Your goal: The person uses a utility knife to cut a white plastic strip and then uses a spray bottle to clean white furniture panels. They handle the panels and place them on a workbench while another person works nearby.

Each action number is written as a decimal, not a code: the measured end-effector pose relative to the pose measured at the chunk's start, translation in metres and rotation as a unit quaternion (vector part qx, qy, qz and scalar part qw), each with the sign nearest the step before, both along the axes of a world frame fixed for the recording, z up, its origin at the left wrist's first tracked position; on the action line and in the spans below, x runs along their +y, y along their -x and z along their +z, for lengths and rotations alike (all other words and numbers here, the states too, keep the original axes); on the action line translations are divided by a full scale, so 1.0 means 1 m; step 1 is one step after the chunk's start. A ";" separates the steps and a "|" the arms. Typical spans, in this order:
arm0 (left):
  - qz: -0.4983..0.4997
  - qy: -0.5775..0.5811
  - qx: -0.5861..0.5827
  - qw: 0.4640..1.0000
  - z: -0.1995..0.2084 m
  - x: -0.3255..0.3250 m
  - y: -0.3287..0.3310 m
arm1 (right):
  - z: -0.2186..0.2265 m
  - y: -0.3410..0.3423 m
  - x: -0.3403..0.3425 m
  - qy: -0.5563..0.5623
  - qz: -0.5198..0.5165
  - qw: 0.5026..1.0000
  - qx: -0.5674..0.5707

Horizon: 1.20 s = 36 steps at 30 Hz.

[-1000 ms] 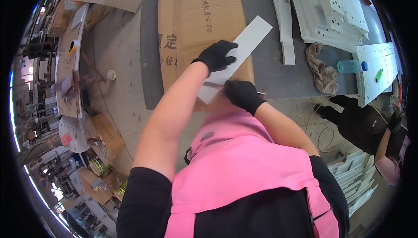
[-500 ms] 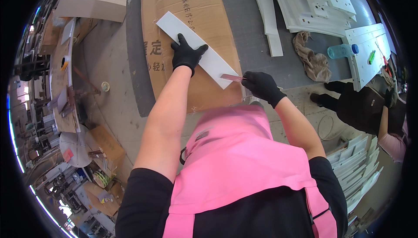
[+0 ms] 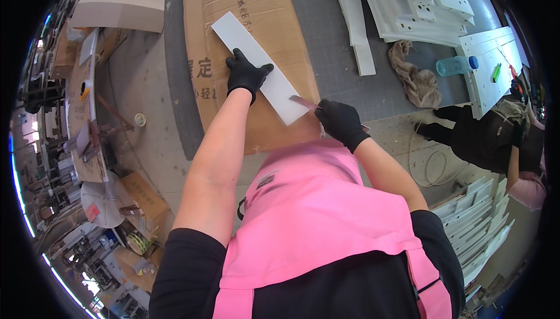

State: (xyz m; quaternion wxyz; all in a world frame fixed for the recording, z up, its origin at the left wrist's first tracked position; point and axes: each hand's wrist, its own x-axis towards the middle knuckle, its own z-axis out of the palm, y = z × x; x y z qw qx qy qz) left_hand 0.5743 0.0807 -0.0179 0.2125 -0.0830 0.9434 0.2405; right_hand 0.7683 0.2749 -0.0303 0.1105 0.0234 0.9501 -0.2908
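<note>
A grey worktop (image 3: 344, 79) is carrying flattened brown cardboard (image 3: 256, 9), where a long white panel (image 3: 256, 68) is lying. The left hand (image 3: 246, 75) is pressing flat on it; the right hand's (image 3: 340, 121) grip is closing around a thin blade (image 3: 304, 103) touching the panel's end.

Wearing a bright pink apron (image 3: 315, 231) over a black short-sleeved top (image 3: 186, 272), plus black gloves on the left hand (image 3: 246, 75) and right hand (image 3: 341, 121).

Gloved left hand (image 3: 247, 74) pressing white panel (image 3: 259, 75) on cardboard (image 3: 245, 4), right hand (image 3: 340, 121) holding scraper (image 3: 304, 103) at its end
</note>
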 end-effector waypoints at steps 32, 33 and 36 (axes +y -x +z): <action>0.101 0.124 0.071 0.985 -0.014 0.048 -0.041 | 0.028 -0.109 0.124 0.709 -0.296 0.628 -0.125; 0.119 0.120 0.064 0.983 -0.018 0.038 -0.032 | 0.030 -0.112 0.127 0.730 -0.267 0.619 -0.112; 0.092 0.064 0.086 0.990 -0.023 0.010 -0.017 | 0.036 -0.122 0.137 0.244 -0.257 0.935 0.008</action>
